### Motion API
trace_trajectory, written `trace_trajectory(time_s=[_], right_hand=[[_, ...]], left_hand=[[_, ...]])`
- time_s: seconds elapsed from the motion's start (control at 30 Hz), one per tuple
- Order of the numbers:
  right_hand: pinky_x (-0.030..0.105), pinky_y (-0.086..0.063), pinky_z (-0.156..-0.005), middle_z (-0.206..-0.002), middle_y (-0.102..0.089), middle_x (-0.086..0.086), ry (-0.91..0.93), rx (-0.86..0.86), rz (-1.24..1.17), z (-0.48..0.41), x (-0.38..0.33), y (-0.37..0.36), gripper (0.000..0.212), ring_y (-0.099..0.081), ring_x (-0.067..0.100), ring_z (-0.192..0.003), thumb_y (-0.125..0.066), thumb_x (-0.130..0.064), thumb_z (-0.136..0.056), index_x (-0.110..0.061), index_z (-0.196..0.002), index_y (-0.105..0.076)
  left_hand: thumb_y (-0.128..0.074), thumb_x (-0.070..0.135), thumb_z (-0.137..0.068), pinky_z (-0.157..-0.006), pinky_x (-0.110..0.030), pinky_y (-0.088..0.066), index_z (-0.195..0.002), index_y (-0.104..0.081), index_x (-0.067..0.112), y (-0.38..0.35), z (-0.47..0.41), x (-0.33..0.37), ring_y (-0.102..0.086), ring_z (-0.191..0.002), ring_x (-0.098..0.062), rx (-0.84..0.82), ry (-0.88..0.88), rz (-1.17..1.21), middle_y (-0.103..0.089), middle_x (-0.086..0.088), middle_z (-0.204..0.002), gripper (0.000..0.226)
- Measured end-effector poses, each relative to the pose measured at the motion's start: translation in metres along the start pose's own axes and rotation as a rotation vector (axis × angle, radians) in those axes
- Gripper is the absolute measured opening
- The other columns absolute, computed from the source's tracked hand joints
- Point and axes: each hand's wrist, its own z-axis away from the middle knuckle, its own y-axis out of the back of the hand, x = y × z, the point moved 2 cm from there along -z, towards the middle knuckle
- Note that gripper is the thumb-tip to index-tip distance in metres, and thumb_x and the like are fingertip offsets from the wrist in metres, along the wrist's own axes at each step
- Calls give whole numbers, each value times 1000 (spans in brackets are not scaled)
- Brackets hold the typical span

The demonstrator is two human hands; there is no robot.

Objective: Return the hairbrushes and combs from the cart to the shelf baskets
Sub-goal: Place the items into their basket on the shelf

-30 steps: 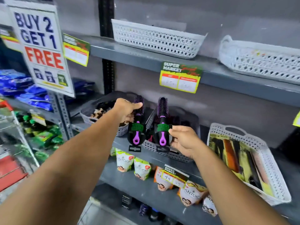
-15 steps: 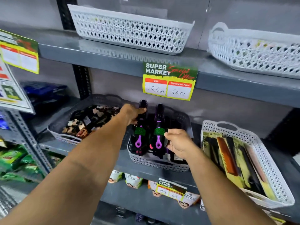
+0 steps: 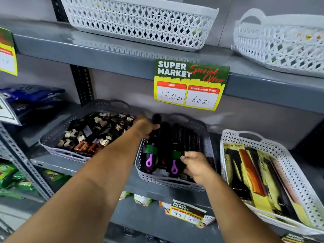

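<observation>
Two black round hairbrushes with purple handles and green bands lie in the grey middle basket on the shelf. My left hand is closed around the bristle head of the left hairbrush. My right hand pinches the handle end of the right hairbrush at its green band. More dark brushes lie beside them in the same basket. A white basket to the right holds packaged combs.
A grey basket of hair clips sits left of the brush basket. Two white baskets stand on the upper shelf, above a yellow price tag. Sachets hang below the shelf edge. Blue and green packs fill the left bay.
Both hands have lowered the two hairbrushes from upright over the basket's front to lying inside it. The view has moved closer to the shelf.
</observation>
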Motion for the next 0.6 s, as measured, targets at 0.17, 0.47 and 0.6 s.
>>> trace_trajectory(time_s=[0.17, 0.47, 0.6], right_hand=[[36, -49, -86, -132, -57, 13, 0, 22, 13, -6, 5, -2, 41, -55, 26, -120, -58, -6, -93, -4, -133, -50], [44, -52, -94, -107, -65, 15, 25, 20, 119, -10, 8, -5, 27, -63, 25, -101, -57, -1, -91, -2, -118, -60], [51, -55, -91, -107, -71, 17, 48, 11, 215, -19, 13, -9, 27, -68, 31, -99, -64, -6, -84, -6, -111, -67]], left_hand=[[-81, 28, -74, -68, -42, -62, -112, -58, -3, -2, 26, 12, -70, -82, -30, 10, 3, -132, -68, -15, -102, 54], [-74, 29, -82, -67, -39, -60, -120, -52, -6, -9, 39, 19, -66, -58, -26, 31, 24, -431, -73, -18, -99, 56], [-72, 31, -84, -63, -33, -58, -124, -49, -7, -10, 39, 19, -61, -52, -23, 41, 0, -488, -72, -18, -101, 60]])
